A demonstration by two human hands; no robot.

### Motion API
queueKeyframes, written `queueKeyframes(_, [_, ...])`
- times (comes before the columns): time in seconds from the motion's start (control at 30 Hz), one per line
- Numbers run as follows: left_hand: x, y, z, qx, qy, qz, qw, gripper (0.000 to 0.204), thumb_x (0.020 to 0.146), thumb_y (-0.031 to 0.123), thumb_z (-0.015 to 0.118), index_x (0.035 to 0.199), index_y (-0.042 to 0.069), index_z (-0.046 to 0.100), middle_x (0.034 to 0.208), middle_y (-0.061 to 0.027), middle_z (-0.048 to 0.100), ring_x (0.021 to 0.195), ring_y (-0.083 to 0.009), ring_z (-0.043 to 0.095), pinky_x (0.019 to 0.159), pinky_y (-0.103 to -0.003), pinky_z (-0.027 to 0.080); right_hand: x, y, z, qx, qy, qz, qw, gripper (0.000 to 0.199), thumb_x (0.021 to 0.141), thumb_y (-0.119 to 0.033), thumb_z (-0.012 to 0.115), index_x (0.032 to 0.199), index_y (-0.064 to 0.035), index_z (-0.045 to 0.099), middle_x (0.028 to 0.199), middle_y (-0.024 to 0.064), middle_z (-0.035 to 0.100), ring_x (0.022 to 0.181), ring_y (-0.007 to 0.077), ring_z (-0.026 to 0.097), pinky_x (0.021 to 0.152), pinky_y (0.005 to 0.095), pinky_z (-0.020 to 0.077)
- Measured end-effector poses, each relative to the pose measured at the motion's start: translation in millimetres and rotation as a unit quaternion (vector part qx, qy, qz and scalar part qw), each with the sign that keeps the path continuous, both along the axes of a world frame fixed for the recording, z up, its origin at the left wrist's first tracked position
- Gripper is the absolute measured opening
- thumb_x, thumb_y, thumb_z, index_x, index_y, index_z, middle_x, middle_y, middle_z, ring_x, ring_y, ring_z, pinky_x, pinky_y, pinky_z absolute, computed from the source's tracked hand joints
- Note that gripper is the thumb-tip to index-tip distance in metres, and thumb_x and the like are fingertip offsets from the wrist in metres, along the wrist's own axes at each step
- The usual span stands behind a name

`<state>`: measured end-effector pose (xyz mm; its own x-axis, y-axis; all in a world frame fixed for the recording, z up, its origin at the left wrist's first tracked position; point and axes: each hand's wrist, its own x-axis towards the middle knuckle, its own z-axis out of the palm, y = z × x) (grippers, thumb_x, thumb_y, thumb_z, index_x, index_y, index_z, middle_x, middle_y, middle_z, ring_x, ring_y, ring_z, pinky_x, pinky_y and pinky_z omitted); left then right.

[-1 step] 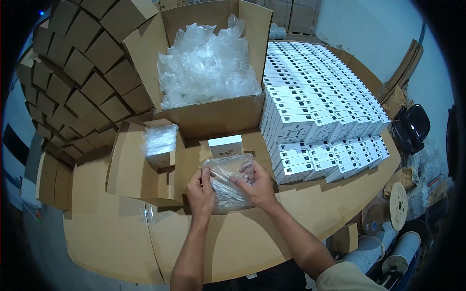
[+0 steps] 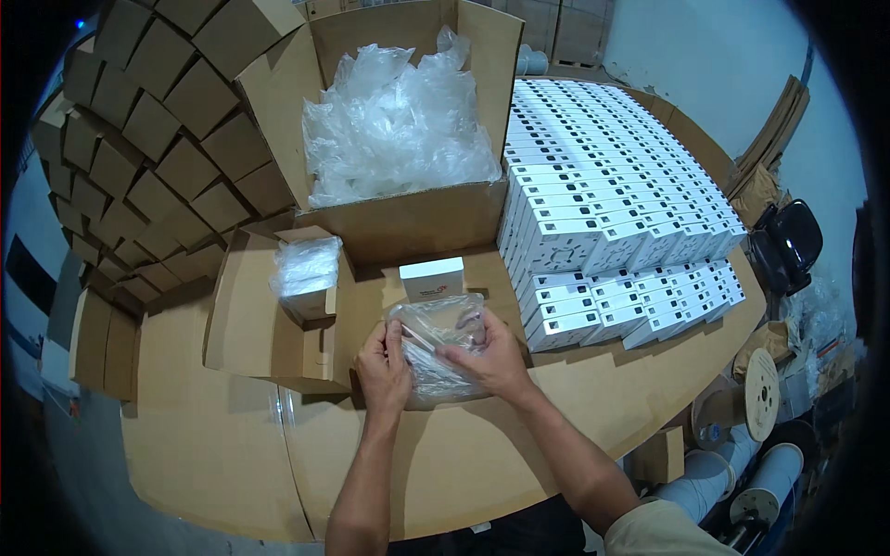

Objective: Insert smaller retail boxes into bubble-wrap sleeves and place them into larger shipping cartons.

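Note:
Both of my hands hold a clear plastic bag (image 2: 438, 335) just above the cardboard-covered table (image 2: 519, 445). My left hand (image 2: 384, 369) grips the bag's left side, and my right hand (image 2: 493, 360) pinches its right side and top. The bag looks crumpled, and I cannot tell what is inside it. A small white box (image 2: 432, 277) stands upright just behind the bag, apart from my fingers.
A large open carton (image 2: 408, 218) full of clear plastic bags stands behind. A smaller open carton (image 2: 306, 278) with bags sits to the left. Several rows of white boxes (image 2: 603, 213) fill the right side. Stacked brown cartons (image 2: 139, 148) stand at left, and cable spools (image 2: 753, 398) at lower right.

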<state>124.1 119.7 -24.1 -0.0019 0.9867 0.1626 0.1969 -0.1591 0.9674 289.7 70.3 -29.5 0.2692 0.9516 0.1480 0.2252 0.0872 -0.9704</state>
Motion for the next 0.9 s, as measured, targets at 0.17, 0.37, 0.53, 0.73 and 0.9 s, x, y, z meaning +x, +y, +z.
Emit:
queueKeyframes(0.17, [-5, 5, -4, -0.019, -0.017, -0.037, 0.999, 0.036, 0.107, 0.026, 0.05, 0.09, -0.002, 0.063, 0.069, -0.0007, 0.052, 0.067, -0.0069, 0.043, 0.061, -0.028, 0.041, 8, 2, -9, 0.058, 0.096, 0.106, 0.988, 0.066, 0.087, -0.007, 0.078, 0.141, -0.0047, 0.039, 0.108, 0.0077, 0.064, 0.091, 0.0105, 0.063, 0.074, 0.0276, 0.0527])
queueKeyframes(0.37, [-17, 13, -19, -0.221, -0.304, -0.027, 0.926, 0.03, 0.107, 0.028, 0.05, 0.1, 0.003, 0.065, 0.084, 0.0013, 0.063, 0.075, -0.007, 0.054, 0.067, -0.027, 0.046, 3, -8, 14, 0.004, 0.274, 0.04, 0.961, 0.073, 0.085, -0.004, 0.07, 0.149, -0.0096, 0.034, 0.12, 0.0109, 0.057, 0.085, 0.0154, 0.058, 0.076, 0.0272, 0.05])
queueKeyframes(0.53, [-20, 14, -15, -0.229, -0.238, -0.103, 0.938, 0.03, 0.107, 0.029, 0.049, 0.107, 0.004, 0.065, 0.091, -0.0026, 0.067, 0.078, -0.0084, 0.058, 0.069, -0.027, 0.048, 1, -8, 17, 0.257, -0.231, -0.074, 0.936, 0.047, 0.081, -0.006, 0.067, 0.128, -0.0122, 0.062, 0.123, 0.013, 0.056, 0.106, 0.0193, 0.054, 0.075, 0.0259, 0.0471])
queueKeyframes(0.73, [-13, 10, -1, -0.09, -0.129, -0.097, 0.983, 0.05, 0.106, 0.047, 0.042, 0.129, 0.007, 0.061, 0.108, -0.009, 0.064, 0.092, -0.0125, 0.058, 0.076, -0.029, 0.048, 9, -10, 13, 0.175, -0.192, -0.089, 0.961, 0.009, 0.09, -0.01, 0.067, 0.096, -0.0048, 0.072, 0.097, 0.0109, 0.067, 0.087, 0.0167, 0.062, 0.066, 0.0294, 0.0488])
queueKeyframes(0.9, [-15, 3, -1, -0.009, -0.252, -0.215, 0.943, 0.074, 0.102, 0.064, 0.038, 0.136, 0.001, 0.056, 0.126, -0.0115, 0.06, 0.111, -0.0158, 0.057, 0.095, -0.033, 0.046, -1, -12, 8, 0.034, 0.004, -0.041, 0.999, 0.016, 0.099, -0.011, 0.06, 0.09, -0.0002, 0.067, 0.063, 0.0078, 0.064, 0.055, 0.0154, 0.06, 0.056, 0.0325, 0.0479])
